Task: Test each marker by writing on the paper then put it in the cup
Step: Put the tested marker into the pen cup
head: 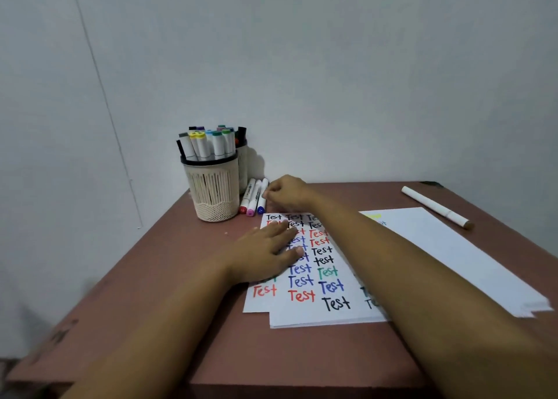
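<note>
Three markers beside cup | right hand pinches blue-capped marker | left hand flat, fingers straight, pressing on paper

My worktop is a reddish-brown board set against a pale grey wall. A thin dark line slants down the wall at my left. Dark scuffs mark the worktop's near left edge.
</note>
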Motion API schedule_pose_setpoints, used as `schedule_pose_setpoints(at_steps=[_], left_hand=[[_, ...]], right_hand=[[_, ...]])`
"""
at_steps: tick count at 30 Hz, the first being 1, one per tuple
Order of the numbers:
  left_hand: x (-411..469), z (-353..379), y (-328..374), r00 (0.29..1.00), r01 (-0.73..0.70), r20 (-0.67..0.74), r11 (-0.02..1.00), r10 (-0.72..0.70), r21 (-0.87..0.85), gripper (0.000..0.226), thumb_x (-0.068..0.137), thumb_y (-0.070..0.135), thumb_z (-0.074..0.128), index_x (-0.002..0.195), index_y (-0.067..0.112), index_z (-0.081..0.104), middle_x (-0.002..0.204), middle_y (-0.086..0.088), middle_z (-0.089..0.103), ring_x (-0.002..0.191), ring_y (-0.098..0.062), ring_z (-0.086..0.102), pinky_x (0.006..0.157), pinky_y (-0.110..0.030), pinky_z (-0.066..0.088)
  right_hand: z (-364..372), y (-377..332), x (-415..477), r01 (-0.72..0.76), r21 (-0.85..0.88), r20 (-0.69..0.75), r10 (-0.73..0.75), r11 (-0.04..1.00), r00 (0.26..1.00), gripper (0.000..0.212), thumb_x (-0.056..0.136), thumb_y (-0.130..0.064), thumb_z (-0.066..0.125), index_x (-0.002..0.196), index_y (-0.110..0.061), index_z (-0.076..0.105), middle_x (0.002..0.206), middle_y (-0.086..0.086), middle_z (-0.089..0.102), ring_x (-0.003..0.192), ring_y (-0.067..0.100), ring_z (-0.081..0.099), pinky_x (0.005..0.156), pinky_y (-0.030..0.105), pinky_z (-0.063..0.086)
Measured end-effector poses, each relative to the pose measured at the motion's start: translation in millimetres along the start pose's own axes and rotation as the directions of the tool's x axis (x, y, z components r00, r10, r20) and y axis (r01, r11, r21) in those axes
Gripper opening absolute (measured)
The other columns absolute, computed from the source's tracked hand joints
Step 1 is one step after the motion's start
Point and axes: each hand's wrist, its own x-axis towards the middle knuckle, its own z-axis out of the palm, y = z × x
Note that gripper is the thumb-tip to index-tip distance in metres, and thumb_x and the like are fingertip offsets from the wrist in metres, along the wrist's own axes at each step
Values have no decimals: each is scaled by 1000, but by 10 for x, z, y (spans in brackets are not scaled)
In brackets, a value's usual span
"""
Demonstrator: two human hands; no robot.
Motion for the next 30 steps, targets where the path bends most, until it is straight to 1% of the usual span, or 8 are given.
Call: schedule_pose_setpoints(at_steps=[4, 8, 12, 16, 21, 24, 27, 30], left_hand=[[36, 33, -42, 1000, 1, 25, 1000, -2, 18, 60, 97, 52, 23, 150, 27, 10, 158, 3, -1, 145, -10, -4, 117, -33, -1], [67, 77, -74, 1000, 5, 17, 1000, -6, 26, 60, 97, 53, 21, 150, 29, 9, 158, 5, -1, 144, -9, -4, 116, -34, -2], [63, 75, -73, 1000, 3, 19, 1000, -4, 28, 60, 96, 54, 21, 150, 29, 8, 158, 6, -2, 144, -9, -4, 116, -34, -2], [48, 49, -60, 1000, 3, 9, 1000, -3, 8, 59, 97, 52, 24, 149, 29, 12, 158, 5, 1, 145, -10, -1, 116, -33, 0], [-1, 7, -15, 994, -28, -112, 992, 14, -123, 50, 97, 44, 37, 143, 24, 35, 153, 2, 24, 139, -14, 24, 107, -23, 19], [19, 12, -32, 974, -48, -226, 975, -2, -216, 45, 98, 39, 39, 139, 21, 42, 148, 0, 32, 133, -12, 32, 98, -18, 24], [35, 18, -53, 922, -73, -387, 970, -24, -233, 46, 97, 34, 44, 139, 18, 42, 145, -2, 35, 131, -13, 34, 102, -18, 23], [49, 16, -48, 814, -131, -580, 974, 0, -183, 50, 93, 24, 53, 139, 8, 41, 140, -11, 38, 127, -21, 39, 108, -24, 26]], right_hand=[[47, -12, 102, 41, -103, 69, -34, 994, 997, 29, 98, -22, 47, 119, -13, 66, 121, 9, 65, 115, 23, 56, 92, 26, 40], [42, -7, 162, 104, -308, 151, -59, 946, 987, 33, 100, -30, 43, 127, -20, 60, 136, 7, 54, 125, 24, 46, 98, 26, 35], [10, 34, 167, 96, -368, 114, -58, 925, 992, 34, 100, -29, 42, 122, -13, 63, 128, 11, 59, 118, 27, 51, 89, 27, 38], [-20, 137, 109, 42, -169, -15, -46, 985, 999, 28, 97, -24, 46, 104, -8, 69, 110, 12, 66, 103, 25, 57, 74, 24, 34], [-205, 184, -147, 61, 126, -231, -31, 990, 972, 20, 92, -32, 59, 95, -14, 67, 91, -1, 63, 83, 12, 54, 69, 23, 39], [-327, 208, -402, 100, 277, -333, -2, 956, 943, 8, 91, -24, 61, 85, -19, 63, 75, -5, 57, 72, 13, 54, 70, 28, 45], [-463, 209, -741, 125, 455, -382, 66, 882, 922, 7, 93, -17, 58, 88, -15, 63, 66, 1, 54, 60, 14, 52, 60, 25, 48], [-576, 231, -1068, 155, 612, -388, 124, 775, 913, 10, 94, -16, 58, 91, -8, 64, 63, 2, 55, 53, 10, 51, 52, 19, 48]])
